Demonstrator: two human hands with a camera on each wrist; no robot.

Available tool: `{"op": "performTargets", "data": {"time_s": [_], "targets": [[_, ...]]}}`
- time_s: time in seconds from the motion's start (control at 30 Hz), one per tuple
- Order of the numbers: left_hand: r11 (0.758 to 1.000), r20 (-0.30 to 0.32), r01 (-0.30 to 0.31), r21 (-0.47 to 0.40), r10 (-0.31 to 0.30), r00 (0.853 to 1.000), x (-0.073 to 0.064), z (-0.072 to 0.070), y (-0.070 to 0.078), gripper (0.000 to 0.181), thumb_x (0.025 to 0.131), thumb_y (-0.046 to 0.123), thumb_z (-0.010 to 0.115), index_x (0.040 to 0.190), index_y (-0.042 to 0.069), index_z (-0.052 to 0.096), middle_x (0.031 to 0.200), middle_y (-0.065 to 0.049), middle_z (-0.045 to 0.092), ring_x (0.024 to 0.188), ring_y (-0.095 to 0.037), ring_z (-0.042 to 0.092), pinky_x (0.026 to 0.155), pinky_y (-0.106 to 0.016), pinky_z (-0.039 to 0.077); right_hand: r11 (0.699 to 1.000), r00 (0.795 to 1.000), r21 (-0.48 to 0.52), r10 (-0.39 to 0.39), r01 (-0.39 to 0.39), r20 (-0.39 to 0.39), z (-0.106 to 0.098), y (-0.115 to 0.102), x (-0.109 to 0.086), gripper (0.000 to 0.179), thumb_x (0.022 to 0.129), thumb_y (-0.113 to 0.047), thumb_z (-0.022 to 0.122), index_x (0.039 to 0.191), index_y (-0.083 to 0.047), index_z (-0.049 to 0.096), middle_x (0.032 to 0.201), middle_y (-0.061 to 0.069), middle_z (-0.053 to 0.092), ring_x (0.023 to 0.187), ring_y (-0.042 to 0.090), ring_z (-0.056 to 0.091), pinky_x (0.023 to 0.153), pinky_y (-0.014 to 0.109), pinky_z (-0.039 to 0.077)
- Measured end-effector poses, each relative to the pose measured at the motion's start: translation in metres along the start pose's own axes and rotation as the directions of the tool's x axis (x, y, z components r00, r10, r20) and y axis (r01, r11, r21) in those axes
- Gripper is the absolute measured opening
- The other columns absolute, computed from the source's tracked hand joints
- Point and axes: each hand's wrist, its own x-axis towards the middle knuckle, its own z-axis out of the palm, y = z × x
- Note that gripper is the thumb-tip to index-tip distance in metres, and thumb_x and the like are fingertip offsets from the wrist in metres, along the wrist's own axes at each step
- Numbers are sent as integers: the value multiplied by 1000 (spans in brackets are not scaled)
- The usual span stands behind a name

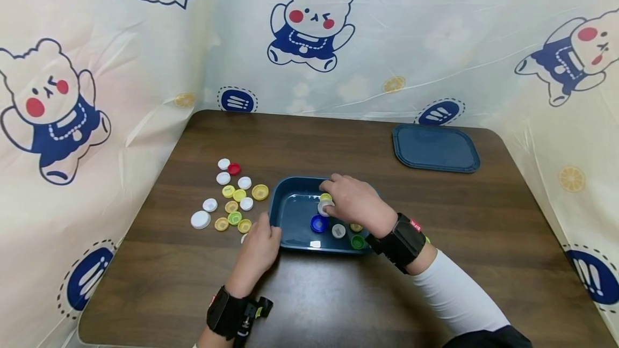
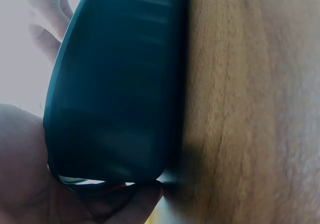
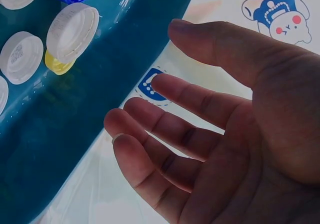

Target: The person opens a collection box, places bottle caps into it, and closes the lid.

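Note:
A dark blue tray [image 1: 296, 211] stands mid-table with several bottle caps in it, among them a blue cap [image 1: 319, 223], a white cap [image 1: 338, 231] and a green cap [image 1: 357, 241]. My left hand [image 1: 259, 245] grips the tray's left end; in the left wrist view its fingers curl round the corner beside the tray's wall [image 2: 115, 94]. Over the tray's right part reaches my right hand [image 1: 359, 202], its fingers loosely bent and holding nothing in the right wrist view. There, a large white cap [image 3: 73, 33] overlaps a yellow cap [image 3: 57, 65].
Left of the tray lie several loose caps, including a red cap [image 1: 234, 168], a light green cap [image 1: 234, 218] and a large white cap [image 1: 200, 219]. Another blue tray [image 1: 436, 147] sits at the back right. Printed curtain [image 1: 387, 31] borders the table [image 1: 338, 305].

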Motion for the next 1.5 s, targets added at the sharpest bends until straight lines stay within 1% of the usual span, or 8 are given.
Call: {"op": "performTargets", "data": {"time_s": [0.2, 0.37, 0.53, 0.63, 0.8, 1.03, 1.3, 1.5], "targets": [[1000, 4, 0, 8, 0, 1000, 0, 1, 0, 28, 98, 9, 42, 119, -7, 50, 82, -12, 51, 72, -24, 49, 66, -39, 42, 1000, 1000, -4, 31, -31, -3, -2, 7, -8, 52, 93, -35, 74, 137, -12, 61, 123, 9, 62, 103, 22, 60, 85, 41, 57], [1000, 7, 3, 8, -3, 1000, 1, 1, 1, 30, 98, 10, 42, 122, -8, 49, 82, -12, 50, 72, -24, 49, 66, -39, 42, 997, 997, -6, 82, -82, -10, -2, 21, -21, 52, 93, -37, 72, 138, -12, 61, 129, 10, 60, 110, 25, 60, 88, 44, 56], [1000, 4, 2, 8, -2, 1000, 1, 0, 1, 29, 99, 9, 42, 120, -8, 50, 79, -11, 49, 69, -24, 48, 64, -38, 41, 989, 990, 55, 138, -136, -37, -1, 43, -37, 53, 93, -37, 72, 138, -11, 61, 132, 13, 59, 114, 28, 60, 93, 49, 54], [1000, 1, -6, 5, 6, 1000, 2, 0, 1, 27, 98, 9, 42, 118, -8, 50, 79, -11, 50, 70, -24, 49, 64, -38, 43, 984, 985, 88, 160, -154, -62, 3, 57, -48, 53, 93, -35, 73, 137, -9, 61, 131, 15, 60, 113, 30, 61, 93, 51, 53], [1000, -7, -14, 3, 14, 1000, 3, -1, 3, 29, 98, 8, 42, 120, -9, 50, 80, -12, 52, 72, -24, 51, 67, -41, 46, 975, 978, 132, 190, -177, -91, 10, 76, -64, 53, 92, -30, 75, 137, -5, 60, 131, 18, 60, 114, 34, 61, 92, 54, 53], [1000, 18, 0, 0, 0, 1000, 2, -1, 2, 30, 99, 9, 42, 121, -9, 49, 82, -12, 53, 75, -25, 53, 69, -42, 46, 952, 962, 167, 267, -255, -55, 24, 92, -88, 56, 92, -29, 74, 139, -3, 57, 135, 22, 58, 120, 39, 59, 93, 58, 52], [1000, 29, 1, 8, -1, 1000, 0, -1, 2, 29, 100, 10, 42, 121, -9, 48, 79, -11, 47, 71, -25, 49, 66, -39, 42, 948, 963, 178, 270, -263, -15, 46, 106, -105, 52, 91, -27, 75, 135, -2, 60, 133, 23, 59, 120, 40, 58, 94, 58, 50], [1000, 13, -3, 16, 3, 1000, 0, -1, 3, 33, 99, 10, 42, 125, -10, 48, 83, -13, 52, 76, -26, 52, 69, -43, 46, 953, 969, 188, 246, -236, -28, 64, 109, -115, 51, 90, -29, 76, 133, -4, 62, 127, 17, 62, 108, 31, 61, 87, 52, 55]]}}
